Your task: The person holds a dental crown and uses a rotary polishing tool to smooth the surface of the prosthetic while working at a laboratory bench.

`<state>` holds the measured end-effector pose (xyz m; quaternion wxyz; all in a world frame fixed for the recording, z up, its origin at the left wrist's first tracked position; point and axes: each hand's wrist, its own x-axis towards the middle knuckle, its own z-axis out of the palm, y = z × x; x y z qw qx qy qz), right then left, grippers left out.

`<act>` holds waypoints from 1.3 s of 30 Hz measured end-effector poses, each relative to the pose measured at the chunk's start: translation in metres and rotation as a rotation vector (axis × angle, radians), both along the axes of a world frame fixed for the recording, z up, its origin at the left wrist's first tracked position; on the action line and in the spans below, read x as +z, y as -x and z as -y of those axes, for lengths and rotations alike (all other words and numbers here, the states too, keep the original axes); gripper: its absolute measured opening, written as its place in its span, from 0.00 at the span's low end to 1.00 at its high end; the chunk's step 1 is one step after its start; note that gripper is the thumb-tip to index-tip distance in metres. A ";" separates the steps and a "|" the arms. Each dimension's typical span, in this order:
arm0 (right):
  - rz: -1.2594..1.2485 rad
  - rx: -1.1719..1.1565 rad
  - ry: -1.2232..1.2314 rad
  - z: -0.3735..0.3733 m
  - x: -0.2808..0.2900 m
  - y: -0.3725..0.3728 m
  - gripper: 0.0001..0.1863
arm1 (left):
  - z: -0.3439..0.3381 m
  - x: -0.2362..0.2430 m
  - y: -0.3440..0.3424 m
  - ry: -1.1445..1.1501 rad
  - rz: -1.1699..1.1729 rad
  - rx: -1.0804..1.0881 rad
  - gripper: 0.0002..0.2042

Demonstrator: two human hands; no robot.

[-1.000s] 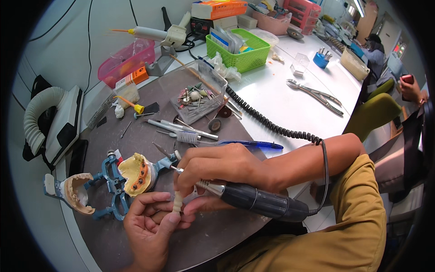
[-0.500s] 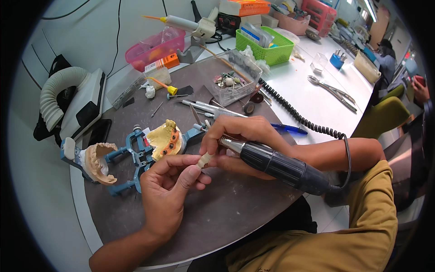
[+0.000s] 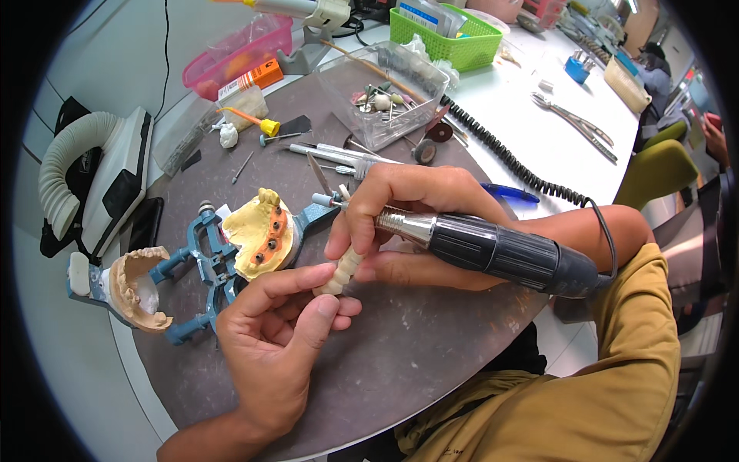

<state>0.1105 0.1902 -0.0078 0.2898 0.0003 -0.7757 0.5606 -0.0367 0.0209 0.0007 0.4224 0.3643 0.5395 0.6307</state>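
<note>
Between the thumb and fingers of my left hand (image 3: pixel 281 339) is a cream-coloured dental bridge (image 3: pixel 342 271), a short row of joined tooth shapes. My right hand (image 3: pixel 419 208) grips a black and silver rotary handpiece (image 3: pixel 493 250), its metal nose toward the bridge. The fingers of my right hand hide the bur tip, and their ends come close to the bridge or touch it. Just beyond my left hand, a blue articulator (image 3: pixel 206 266) lies opened out. It carries a yellow dental model (image 3: pixel 250 227) with an orange gum strip and dark implant holes, and a beige tooth model (image 3: pixel 135 289).
A clear box (image 3: pixel 377 127) of burs stands behind my hands, with metal hand tools (image 3: pixel 339 154) in front of it. The handpiece's coiled cord (image 3: pixel 523 173) crosses the bench past a blue pen (image 3: pixel 512 192) and pliers (image 3: pixel 573 123). A white suction hose (image 3: pixel 65 169) stands left.
The view has shifted, so the bench things appear further left. More of the bridge shows between my fingers, and it sits at a different angle. Both hands keep their holds.
</note>
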 end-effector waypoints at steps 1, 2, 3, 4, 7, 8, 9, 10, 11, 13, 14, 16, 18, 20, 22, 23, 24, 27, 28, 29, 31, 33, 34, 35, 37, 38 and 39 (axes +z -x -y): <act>-0.003 0.002 0.011 0.000 -0.001 0.000 0.10 | 0.000 0.001 -0.001 0.021 -0.006 0.019 0.10; -0.006 0.003 0.021 0.000 -0.002 0.000 0.10 | 0.000 0.001 -0.001 0.023 -0.008 0.015 0.10; -0.007 0.006 0.028 0.000 -0.003 0.000 0.10 | 0.001 0.000 0.000 0.023 -0.009 0.014 0.10; -0.009 0.010 0.033 -0.001 -0.004 0.000 0.10 | 0.001 -0.001 0.000 0.023 -0.010 0.011 0.10; -0.013 0.016 0.033 0.000 -0.002 0.000 0.10 | 0.003 0.001 -0.001 0.040 -0.021 0.014 0.11; -0.015 0.016 0.029 0.000 -0.001 -0.001 0.10 | 0.003 0.001 -0.001 0.041 -0.020 0.014 0.11; -0.017 0.016 0.027 0.000 -0.001 0.000 0.10 | 0.004 0.002 -0.001 0.044 -0.018 0.014 0.11; -0.021 0.022 0.023 -0.001 -0.002 0.000 0.10 | 0.004 0.002 -0.002 0.048 -0.017 0.013 0.11; -0.026 0.027 0.018 -0.002 -0.002 0.000 0.10 | 0.004 0.002 -0.002 0.052 -0.015 0.013 0.12; -0.022 0.034 0.023 -0.003 -0.003 0.000 0.10 | 0.004 0.002 -0.002 0.061 -0.010 0.015 0.12; -0.014 0.035 0.034 -0.003 -0.004 -0.001 0.10 | 0.003 0.001 -0.002 0.059 -0.007 0.009 0.12; -0.015 0.032 0.037 -0.003 -0.003 -0.001 0.11 | 0.004 0.002 -0.001 0.055 -0.001 -0.001 0.12; -0.039 0.000 -0.017 -0.003 -0.002 -0.001 0.11 | 0.006 0.002 0.002 0.015 0.033 -0.032 0.10; -0.077 -0.088 -0.146 -0.005 0.002 -0.002 0.12 | 0.007 0.001 0.003 0.008 0.061 -0.040 0.09; -0.112 -0.152 -0.280 -0.006 0.010 -0.009 0.12 | 0.008 0.004 0.001 0.026 0.084 -0.026 0.08; -0.125 -0.159 -0.325 -0.005 0.012 -0.014 0.12 | 0.008 0.004 0.000 0.037 0.086 0.002 0.08; -0.139 -0.169 -0.373 -0.003 0.014 -0.017 0.11 | 0.006 0.004 -0.003 0.045 0.087 0.027 0.09; -0.232 -0.136 -0.470 0.002 0.013 -0.013 0.13 | 0.004 0.003 -0.006 0.030 0.106 0.066 0.10; -0.228 -0.122 -0.458 0.004 0.013 -0.013 0.13 | 0.004 0.003 -0.007 0.020 0.114 0.074 0.11; -0.223 -0.108 -0.446 0.006 0.013 -0.012 0.13 | 0.004 0.003 -0.007 0.012 0.119 0.076 0.11; -0.177 -0.105 -0.430 0.009 0.014 -0.014 0.13 | 0.004 0.003 -0.007 -0.006 0.129 0.079 0.12; -0.144 -0.090 -0.418 0.009 0.012 -0.016 0.12 | 0.005 -0.001 -0.003 -0.011 0.088 0.074 0.12; -0.137 -0.084 -0.414 0.008 0.011 -0.016 0.12 | 0.006 -0.003 -0.002 -0.011 0.066 0.073 0.12; -0.129 -0.078 -0.410 0.007 0.009 -0.015 0.12 | 0.005 -0.004 -0.001 -0.015 0.065 0.072 0.12; -0.120 -0.075 -0.408 0.008 0.009 -0.015 0.12 | 0.006 -0.004 -0.002 -0.031 0.062 0.066 0.12; -0.116 -0.070 -0.407 0.008 0.010 -0.014 0.11 | 0.006 -0.004 -0.001 -0.034 0.070 0.067 0.12; -0.109 -0.064 -0.405 0.007 0.011 -0.015 0.11 | 0.006 -0.005 -0.002 -0.038 0.078 0.063 0.12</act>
